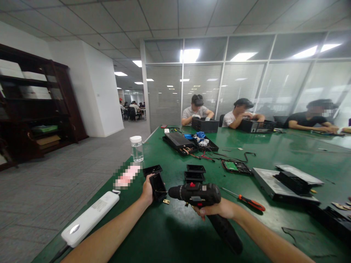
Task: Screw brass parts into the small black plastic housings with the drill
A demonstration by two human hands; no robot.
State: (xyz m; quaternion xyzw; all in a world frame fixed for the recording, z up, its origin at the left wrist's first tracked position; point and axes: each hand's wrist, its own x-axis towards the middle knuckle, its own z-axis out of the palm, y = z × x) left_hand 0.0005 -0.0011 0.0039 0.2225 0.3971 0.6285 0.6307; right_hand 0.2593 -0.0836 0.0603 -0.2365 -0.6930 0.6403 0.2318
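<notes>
My right hand [216, 210] grips a black cordless drill [196, 194] that points left, its long handle slanting down to the right. The bit reaches into a small open black plastic box [157, 187], which my left hand [147, 189] holds tilted above the table, fingers wrapped round its left side. Whether the bit touches a screw is too small to tell. A small brass-coloured metal piece [166, 201] lies just below the box. Another black plastic part [152, 170] sits behind my left hand, and two similar black frames [194, 172] lie beyond the drill.
A white power strip [91, 218] and a lidded water bottle [136, 149] stand along the left edge. An orange-handled screwdriver [251, 203], a hard drive [236, 166] and a silver drive casing [282, 182] lie to the right. Several people sit across the green table [175, 233] with computer cases.
</notes>
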